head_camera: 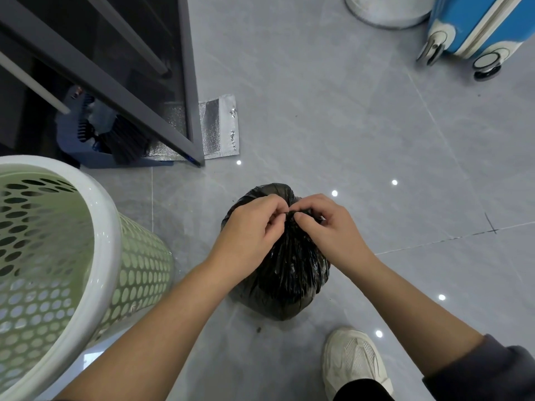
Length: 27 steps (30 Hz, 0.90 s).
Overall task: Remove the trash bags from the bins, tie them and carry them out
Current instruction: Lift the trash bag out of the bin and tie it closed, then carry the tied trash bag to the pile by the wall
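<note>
Grey floor tiles bear the black trash bag, its gathered neck pinched by left hand and right hand.

grey tiled floor bears black trash bag, green bin, suitcase.

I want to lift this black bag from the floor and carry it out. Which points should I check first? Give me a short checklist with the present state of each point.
1. Bag out of the bin: ok. The black bag sits on the floor beside the green bin.
2. Top gathered: ok. The left hand and the right hand both pinch the bunched neck.
3. Knot finished: cannot tell. The fingers hide it.
4. Bag without tear: cannot tell. The visible side shows no hole; the far side is hidden.
5. Floor clean: not ok. A dark crumb lies near the bag.
6. Way out free: cannot tell. No door is in view.
</note>
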Available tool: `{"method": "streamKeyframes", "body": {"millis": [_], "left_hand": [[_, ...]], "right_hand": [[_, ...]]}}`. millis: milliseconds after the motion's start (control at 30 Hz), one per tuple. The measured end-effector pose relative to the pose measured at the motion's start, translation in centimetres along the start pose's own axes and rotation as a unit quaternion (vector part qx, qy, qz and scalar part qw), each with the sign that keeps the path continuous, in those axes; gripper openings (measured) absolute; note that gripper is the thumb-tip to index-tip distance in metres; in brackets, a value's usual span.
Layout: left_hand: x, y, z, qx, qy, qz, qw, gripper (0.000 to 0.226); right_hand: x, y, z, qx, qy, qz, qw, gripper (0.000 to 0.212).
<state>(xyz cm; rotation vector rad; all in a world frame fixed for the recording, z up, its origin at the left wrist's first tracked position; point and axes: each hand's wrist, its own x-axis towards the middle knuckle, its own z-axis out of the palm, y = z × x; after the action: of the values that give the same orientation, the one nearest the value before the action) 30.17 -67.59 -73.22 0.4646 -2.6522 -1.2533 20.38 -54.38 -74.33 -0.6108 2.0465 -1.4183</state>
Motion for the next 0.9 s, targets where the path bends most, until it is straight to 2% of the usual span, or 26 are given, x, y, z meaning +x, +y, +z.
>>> {"method": "streamKeyframes", "body": {"millis": [67, 133, 200, 233, 300, 367, 433, 567, 700, 900], "left_hand": [[0.0, -0.2, -0.1, -0.017, 0.011, -0.018, 1.000, 0.007], [0.1, -0.4, -0.3, -0.034, 0.016, -0.041, 0.998, 0.007], [0.1, -0.8, -0.2, -0.036, 0.006, -0.043, 0.998, 0.006], [0.0, -0.9, -0.1, -0.028, -0.003, -0.039, 0.999, 0.005], [-0.2, -1.6, 0.0, 0.033, -0.033, -0.029, 0.998, 0.010], [-0.5, -3.0, 0.1, 0.163, -0.067, -0.023, 0.984, 0.031], [-0.8, -4.0, 0.5, 0.240, -0.070, -0.028, 0.968, 0.035], [-1.0, -4.1, 0.9, 0.270, -0.026, 0.000, 0.962, 0.007], [-1.0, -3.7, 0.4, 0.270, 0.000, 0.013, 0.963, 0.009], [-1.2, -0.6, -1.9, 0.258, -0.022, 0.006, 0.966, 0.007]], "right_hand": [[0.0, 0.2, -0.1, -0.017, -0.019, -0.005, 1.000, 0.015], [0.0, 0.8, -0.4, -0.081, -0.049, -0.028, 0.995, 0.027], [0.3, 1.8, -0.9, -0.230, -0.048, -0.070, 0.970, 0.042], [0.4, 2.3, -1.2, -0.297, -0.039, -0.081, 0.951, 0.044], [0.8, 3.0, -1.5, -0.349, -0.032, -0.089, 0.932, 0.033], [1.0, 3.5, -1.6, -0.360, -0.034, -0.100, 0.927, 0.025], [1.0, 3.7, -1.5, -0.365, -0.039, -0.102, 0.924, 0.022], [0.4, 4.1, -1.6, -0.350, -0.047, -0.100, 0.930, 0.018], [-0.4, 4.6, -2.2, -0.367, -0.050, -0.102, 0.923, 0.019], [-1.7, 0.7, -4.0, -0.335, -0.058, -0.112, 0.934, 0.011]]}}
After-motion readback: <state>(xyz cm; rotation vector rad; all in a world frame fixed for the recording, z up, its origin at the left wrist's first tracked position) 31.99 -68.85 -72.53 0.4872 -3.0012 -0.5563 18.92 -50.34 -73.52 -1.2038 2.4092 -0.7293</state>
